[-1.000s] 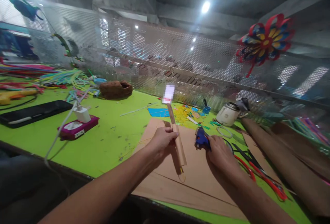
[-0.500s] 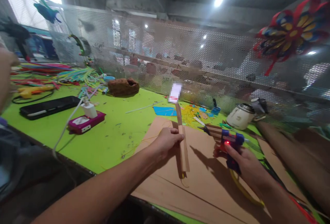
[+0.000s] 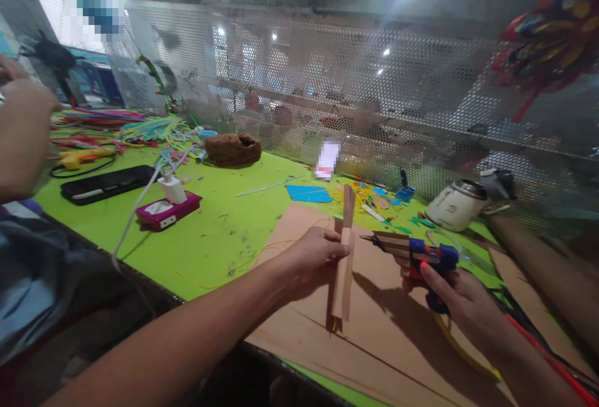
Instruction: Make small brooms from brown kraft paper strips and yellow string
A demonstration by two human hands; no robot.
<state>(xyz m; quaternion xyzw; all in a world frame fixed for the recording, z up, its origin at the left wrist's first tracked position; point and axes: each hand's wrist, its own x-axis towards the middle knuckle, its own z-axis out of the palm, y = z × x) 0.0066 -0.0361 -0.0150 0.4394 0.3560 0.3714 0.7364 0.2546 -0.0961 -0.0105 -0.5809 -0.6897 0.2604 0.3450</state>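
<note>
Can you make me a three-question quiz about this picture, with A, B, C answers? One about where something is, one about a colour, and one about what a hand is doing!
1. Where is the pink box with the white charger?
A. On the green table, left of the cardboard sheet
B. On the cardboard sheet
C. Hanging on the mesh wall

2. What colour is the table?
A. Red
B. Bright green
C. White

3. What is the left hand doing?
A. Lying flat and open
B. Gripping a wooden stick upright
C. Holding scissors

Answers:
1 A: it sits on the green top, apart from the cardboard sheet.
2 B: the bare top is lime green.
3 B: its fingers close round the wooden stick, while the right hand holds the glue gun.
</note>
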